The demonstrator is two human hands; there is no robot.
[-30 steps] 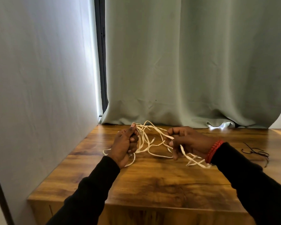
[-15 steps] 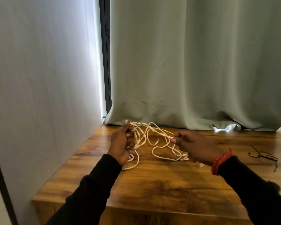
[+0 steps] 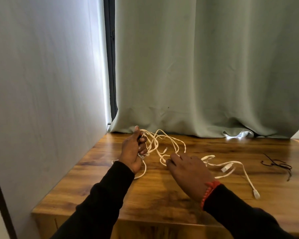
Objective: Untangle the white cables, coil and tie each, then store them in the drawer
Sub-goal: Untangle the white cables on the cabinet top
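A tangle of white cables lies on the wooden table top, loops spreading from left of centre to the right. My left hand is raised a little and closed around a bunch of the strands, thumb up. My right hand rests palm down on the table, fingertips touching a loop of cable; whether it pinches the loop is hidden. Loose ends with white plugs trail to the right, one plug lying far right.
A thin dark cord lies at the right of the table. A grey-green curtain hangs behind, touching the table's back edge. A white wall closes the left side. The table's front edge is near me.
My right hand has dropped onto the table and let strands fall; cable ends now lie spread out to the right. My left hand keeps its hold, slightly higher.
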